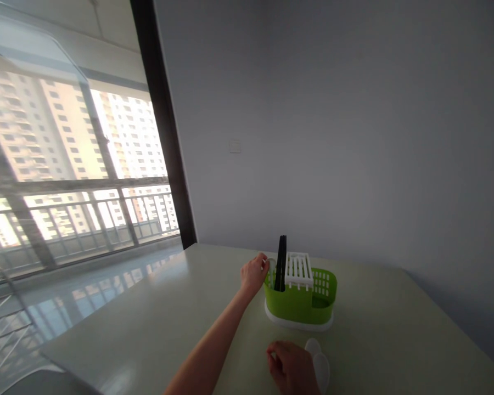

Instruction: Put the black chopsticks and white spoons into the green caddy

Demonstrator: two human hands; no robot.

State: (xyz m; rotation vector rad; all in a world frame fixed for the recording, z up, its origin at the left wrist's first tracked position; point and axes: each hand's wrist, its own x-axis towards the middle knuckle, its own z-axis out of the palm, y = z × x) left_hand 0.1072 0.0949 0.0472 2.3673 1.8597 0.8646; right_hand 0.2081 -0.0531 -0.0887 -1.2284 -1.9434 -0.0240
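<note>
At the left end of a green basket (pixel 290 306) with a white base, my left hand (pixel 254 273) has its fingers closed at a pale spoon (pixel 272 265). That spoon stands upright in the basket's left compartment, beside black chopsticks (pixel 280 263). A white slatted rack (pixel 299 269) sits over the middle of the basket. Nearer to me, my right hand (pixel 293 366) is curled above the table, and whether anything is in its fingers is hidden. Just right of it lie two white spoons, one farther off (pixel 313 345) and one nearer (pixel 321 372), their handles out of sight.
The pale table (pixel 181 318) reaches back to a grey wall (pixel 333 137). On the left are a large window (pixel 74 137) with a dark frame and a white metal rack (pixel 8 323) beside the table. A wall switch (pixel 234 146) is set above the table.
</note>
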